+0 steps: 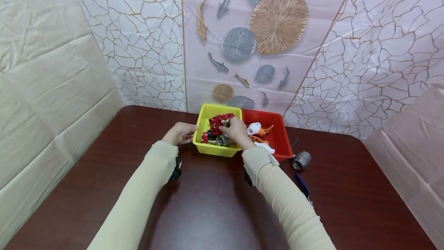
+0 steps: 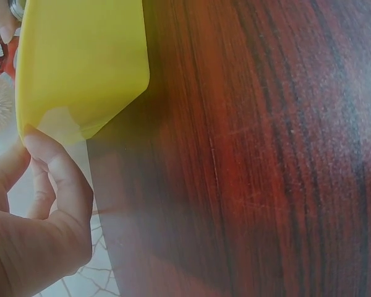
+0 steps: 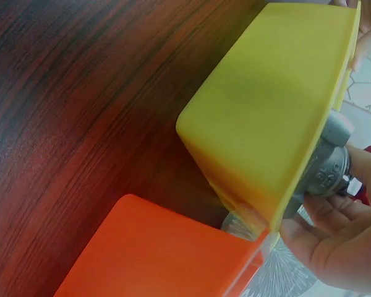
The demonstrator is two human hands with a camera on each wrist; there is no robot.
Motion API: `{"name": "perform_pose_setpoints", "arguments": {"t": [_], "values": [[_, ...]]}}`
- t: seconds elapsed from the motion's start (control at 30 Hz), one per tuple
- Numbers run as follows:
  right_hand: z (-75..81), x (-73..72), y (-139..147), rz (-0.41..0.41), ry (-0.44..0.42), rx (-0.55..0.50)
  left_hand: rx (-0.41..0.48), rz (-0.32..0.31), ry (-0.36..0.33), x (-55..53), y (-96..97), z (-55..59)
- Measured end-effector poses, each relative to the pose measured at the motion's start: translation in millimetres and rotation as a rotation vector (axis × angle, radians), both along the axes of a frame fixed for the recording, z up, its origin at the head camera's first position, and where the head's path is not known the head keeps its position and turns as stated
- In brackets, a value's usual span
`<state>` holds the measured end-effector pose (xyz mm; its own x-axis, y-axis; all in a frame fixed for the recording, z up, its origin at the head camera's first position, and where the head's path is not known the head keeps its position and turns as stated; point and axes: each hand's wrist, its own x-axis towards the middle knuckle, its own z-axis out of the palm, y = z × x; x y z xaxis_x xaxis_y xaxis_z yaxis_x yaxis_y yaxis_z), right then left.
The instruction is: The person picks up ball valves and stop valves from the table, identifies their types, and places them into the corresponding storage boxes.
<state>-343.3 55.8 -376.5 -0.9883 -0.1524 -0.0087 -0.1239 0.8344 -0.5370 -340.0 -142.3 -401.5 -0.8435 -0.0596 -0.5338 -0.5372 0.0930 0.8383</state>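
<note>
My left hand (image 1: 179, 132) pinches the left rim of a yellow plastic bin (image 1: 214, 149) between thumb and fingers. In the left wrist view, those fingertips meet at the bin's corner. Over the right side of the same bin, my right hand (image 1: 238, 131) grips a metal valve with a red handwheel (image 1: 216, 123). The right wrist view shows the grey valve body (image 3: 326, 166) at the bin's rim, with fingers curled around its upper part. Inside the bin lies another metal fitting with a red part (image 1: 205, 138). My right hand hides some of the bin's contents.
A red bin (image 1: 283, 136) stands against the yellow one's right side, holding a white piece with an orange handle (image 1: 254, 128) and other parts. To its right on the dark wood table (image 1: 208, 211) lie a round metal fitting (image 1: 301, 161) and a blue-handled tool (image 1: 302, 185).
</note>
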Motion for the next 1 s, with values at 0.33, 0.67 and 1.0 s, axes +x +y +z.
{"name": "perform_pose_setpoints", "arguments": {"t": [0.33, 0.67, 1.0], "values": [[0.3, 5.6, -7.3, -0.015, 0.023, 0.015, 0.000, 0.006, 0.002, -0.7, -0.1, -1.6], [-1.0, 3.0, -10.1, -0.024, 0.058, 0.202, 0.013, -0.008, 0.034, -1.6, 0.1, -4.5], [1.1, -6.8, -10.0, -0.016, 0.031, 0.190, 0.012, 0.005, 0.032, -1.9, -1.1, -4.1]]}}
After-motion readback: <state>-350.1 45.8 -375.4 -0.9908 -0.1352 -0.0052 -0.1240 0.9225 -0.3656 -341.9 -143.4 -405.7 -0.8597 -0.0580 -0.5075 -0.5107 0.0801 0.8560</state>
